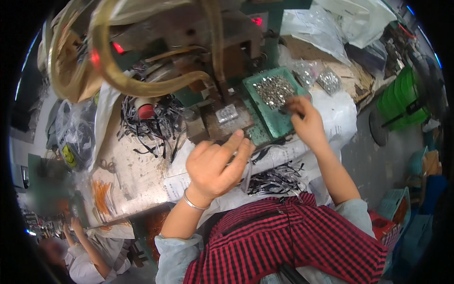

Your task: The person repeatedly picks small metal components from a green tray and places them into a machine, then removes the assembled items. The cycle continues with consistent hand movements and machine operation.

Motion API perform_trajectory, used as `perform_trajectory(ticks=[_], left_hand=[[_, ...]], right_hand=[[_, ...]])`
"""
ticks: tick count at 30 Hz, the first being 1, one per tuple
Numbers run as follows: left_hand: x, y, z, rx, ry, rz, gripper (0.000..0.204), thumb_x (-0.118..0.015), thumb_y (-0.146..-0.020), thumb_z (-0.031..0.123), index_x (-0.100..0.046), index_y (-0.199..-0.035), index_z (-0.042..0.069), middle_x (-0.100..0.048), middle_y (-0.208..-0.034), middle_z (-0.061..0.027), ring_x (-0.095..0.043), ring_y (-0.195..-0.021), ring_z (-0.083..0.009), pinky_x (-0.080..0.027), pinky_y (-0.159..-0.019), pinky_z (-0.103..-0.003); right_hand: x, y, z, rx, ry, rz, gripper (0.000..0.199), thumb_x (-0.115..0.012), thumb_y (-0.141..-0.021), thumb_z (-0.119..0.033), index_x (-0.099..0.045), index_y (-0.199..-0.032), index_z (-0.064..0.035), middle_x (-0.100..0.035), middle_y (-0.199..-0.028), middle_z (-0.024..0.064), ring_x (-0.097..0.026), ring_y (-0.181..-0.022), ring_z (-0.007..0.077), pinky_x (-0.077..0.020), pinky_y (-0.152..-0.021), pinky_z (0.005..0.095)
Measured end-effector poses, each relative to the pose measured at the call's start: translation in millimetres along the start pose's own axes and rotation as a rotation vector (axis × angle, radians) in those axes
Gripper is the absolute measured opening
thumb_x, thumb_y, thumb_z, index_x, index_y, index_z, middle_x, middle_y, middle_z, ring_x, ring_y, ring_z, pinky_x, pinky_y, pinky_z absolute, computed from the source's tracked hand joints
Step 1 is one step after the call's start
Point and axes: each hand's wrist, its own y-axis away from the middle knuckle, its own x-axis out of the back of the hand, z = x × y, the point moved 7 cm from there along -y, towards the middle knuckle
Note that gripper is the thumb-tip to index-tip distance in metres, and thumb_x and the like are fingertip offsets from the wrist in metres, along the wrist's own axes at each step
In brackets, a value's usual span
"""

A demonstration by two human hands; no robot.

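My left hand (213, 169) is at the front edge of a small press, its index and middle fingers reaching toward the metal block (227, 114) on the base. Its thumb and fingertips are partly hidden; a grey cable (247, 179) hangs beside the fingers, and whatever they pinch is unclear. My right hand (306, 119) is over the green tray (278, 127), fingers bent and pressed together at the near edge of a heap of small shiny metal parts (273, 91). What lies between those fingertips is too small to make out.
Bundles of black cables (153, 118) lie left of the press, more cables (276, 180) at the table's front edge. Thick yellowish tubes (111, 71) arch overhead. Bags of metal parts (329, 81) sit behind the tray. Another person (97, 251) works at lower left.
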Motion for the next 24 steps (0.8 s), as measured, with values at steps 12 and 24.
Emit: perform_trajectory(ticks=[12, 24], left_hand=[[-1, 4, -4, 0.054, 0.045, -0.029, 0.031, -0.087, -0.073, 0.006, -0.074, -0.101, 0.008, -0.078, -0.1, -0.0113, -0.062, -0.062, -0.0137, -0.042, -0.05, -0.026], [124, 87, -40, 0.605, -0.275, 0.148, 0.014, -0.072, -0.085, 0.005, -0.073, -0.099, 0.003, -0.074, -0.094, -0.0135, -0.062, -0.063, -0.0248, -0.048, -0.057, -0.033]], right_hand=[[-13, 0, -17, 0.081, 0.432, -0.126, 0.018, -0.078, -0.078, -0.012, -0.073, -0.093, -0.0049, -0.068, -0.097, 0.0121, -0.064, -0.098, 0.0338, -0.0512, -0.087, 0.0421], [-17, -2, -23, 0.241, 0.497, 0.011, 0.01, -0.069, -0.089, -0.005, -0.062, -0.095, -0.0013, -0.068, -0.09, 0.015, -0.067, -0.085, 0.034, -0.0508, -0.078, 0.0427]])
